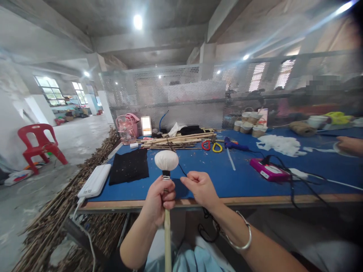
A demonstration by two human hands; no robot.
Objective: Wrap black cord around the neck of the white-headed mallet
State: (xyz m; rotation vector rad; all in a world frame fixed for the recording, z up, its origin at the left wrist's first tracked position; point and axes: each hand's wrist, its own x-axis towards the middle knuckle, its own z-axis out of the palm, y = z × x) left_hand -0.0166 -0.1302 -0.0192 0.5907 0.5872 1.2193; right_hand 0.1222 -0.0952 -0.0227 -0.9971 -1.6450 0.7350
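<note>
My left hand [159, 200] is closed round a thin wooden stick [167, 238] held upright. A white fluffy ball [166, 160] tops the stick, with a black-wrapped neck just under it. My right hand [200, 187], a silver bangle on its wrist, is pinched on a thin black thread that runs from the neck of the ball. Both hands hover at the near edge of the blue table [227, 177].
On the table lie a black cloth [129, 170], a white power bank [95, 180], a bundle of sticks [178, 139], red and yellow scissors [211, 145], a blue glue gun [234, 145], a pink device [268, 170] with black cables, white stuffing [279, 145]. A red chair [39, 145] stands left; twigs are piled beside the table.
</note>
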